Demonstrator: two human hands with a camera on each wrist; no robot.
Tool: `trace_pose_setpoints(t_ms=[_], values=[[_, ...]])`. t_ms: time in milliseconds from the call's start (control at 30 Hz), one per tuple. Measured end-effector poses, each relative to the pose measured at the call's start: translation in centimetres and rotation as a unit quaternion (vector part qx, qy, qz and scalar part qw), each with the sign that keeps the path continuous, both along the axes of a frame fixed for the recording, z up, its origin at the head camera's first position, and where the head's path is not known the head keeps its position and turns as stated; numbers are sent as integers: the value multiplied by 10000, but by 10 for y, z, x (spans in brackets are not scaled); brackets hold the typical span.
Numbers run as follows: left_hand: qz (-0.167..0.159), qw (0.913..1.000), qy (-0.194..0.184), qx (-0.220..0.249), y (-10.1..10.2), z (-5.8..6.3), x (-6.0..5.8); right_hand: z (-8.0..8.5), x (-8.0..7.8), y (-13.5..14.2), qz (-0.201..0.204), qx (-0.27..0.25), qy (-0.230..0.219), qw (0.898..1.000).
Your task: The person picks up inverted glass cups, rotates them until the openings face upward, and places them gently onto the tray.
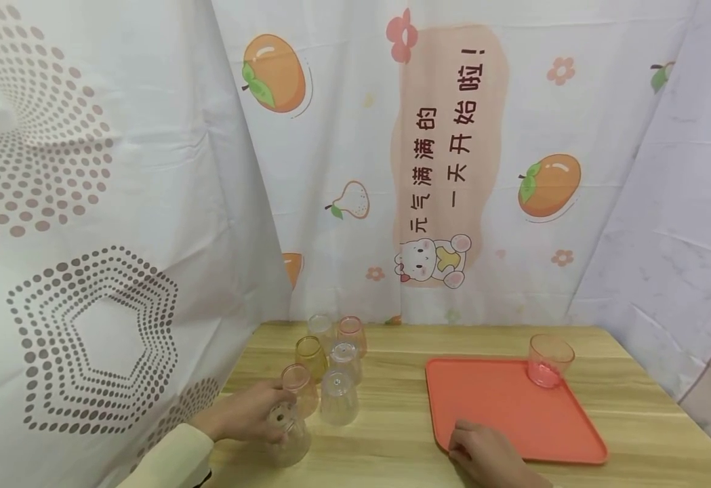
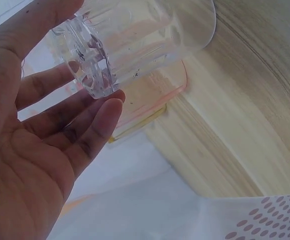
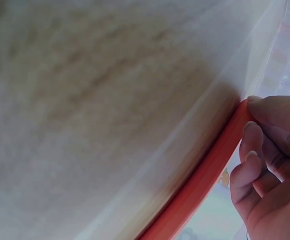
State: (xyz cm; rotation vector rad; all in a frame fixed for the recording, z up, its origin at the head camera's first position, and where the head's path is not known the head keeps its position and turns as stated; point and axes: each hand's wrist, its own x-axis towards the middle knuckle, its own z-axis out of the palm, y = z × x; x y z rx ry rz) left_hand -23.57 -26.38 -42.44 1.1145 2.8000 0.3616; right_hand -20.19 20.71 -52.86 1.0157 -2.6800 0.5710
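And here's the left hand (image 1: 248,412), down in the near-left part of the bench (image 1: 386,434), with a clear glass (image 1: 294,447) at its four o'clock! The glass is bottom-up, and the left wrist view gives us the grip: thumb on one side of the thick base, fingers bent round the other, the gap between them just the width of that base. (Whether the rim touches the wood, I cannot tell.)

Just off that hold, at the hand's two o'clock, sits a pink glass (image 1: 299,392), with a second clear glass (image 1: 339,401) at three o'clock. Beyond them, at one to two o'clock, a yellow glass (image 1: 312,359) and three more glasses (image 1: 346,364) make up the cluster, all bottom-up.

Over to the right hand (image 1: 488,453), at the seven o'clock corner of the red tray (image 1: 501,400)! It's nearly closed, thumb pressed to the rim and fingers curled in beside it, pinching the edge. And at one o'clock from that hand, well apart, a pink tumbler (image 1: 549,362) stands upright at the tray's far-right corner.
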Motion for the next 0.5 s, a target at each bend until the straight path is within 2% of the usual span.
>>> trace_pose_setpoints(t_ms=[267,500], values=[[58,9999,-89,75,-1,-3,0,0,0,0,-52,61,-24,10000],[-39,9998,163,102,2,-4,1,0,-1,0,-56,68,-68,9999]])
